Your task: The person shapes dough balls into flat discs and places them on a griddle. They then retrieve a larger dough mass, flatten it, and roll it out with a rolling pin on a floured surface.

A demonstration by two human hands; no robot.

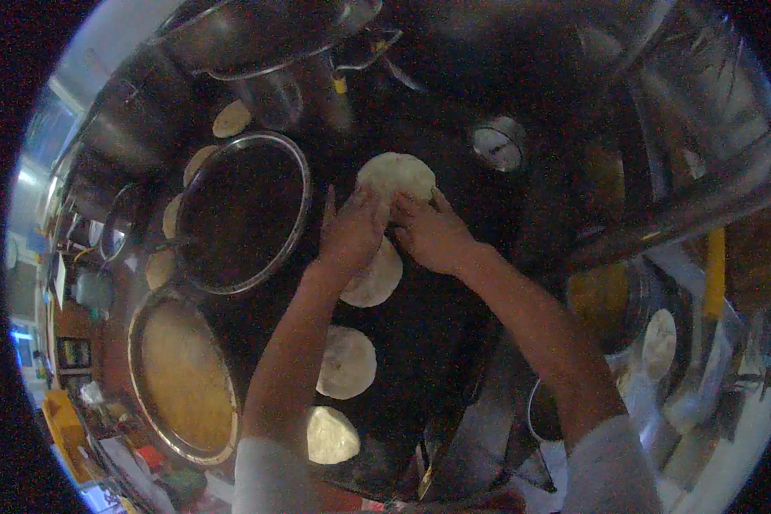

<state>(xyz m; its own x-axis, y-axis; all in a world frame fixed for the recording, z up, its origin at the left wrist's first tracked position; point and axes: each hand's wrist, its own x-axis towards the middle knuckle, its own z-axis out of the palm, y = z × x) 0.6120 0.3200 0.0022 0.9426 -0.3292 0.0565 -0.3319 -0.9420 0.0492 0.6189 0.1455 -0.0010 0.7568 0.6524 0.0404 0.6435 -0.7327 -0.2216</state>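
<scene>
My left hand (354, 230) and my right hand (434, 230) are side by side at the near edge of a round, pale flatbread (398, 170). The fingers of both hands hold that edge, and the thumbs and fingertips are partly hidden. Under and just below my hands, a second flatbread (374, 277) lies on a dark griddle surface (434, 347). Closer to me are another round flatbread (347, 363), partly behind my left forearm, and a brighter one (332, 435) near my left sleeve.
Left stand a round pan with a shiny rim (307, 186) and a round tray with a tan inside (186, 379). Several flatbreads (231, 119) line the left side. A small metal container (499, 144) stands to the right; a large metal vessel (263, 38) is at the top.
</scene>
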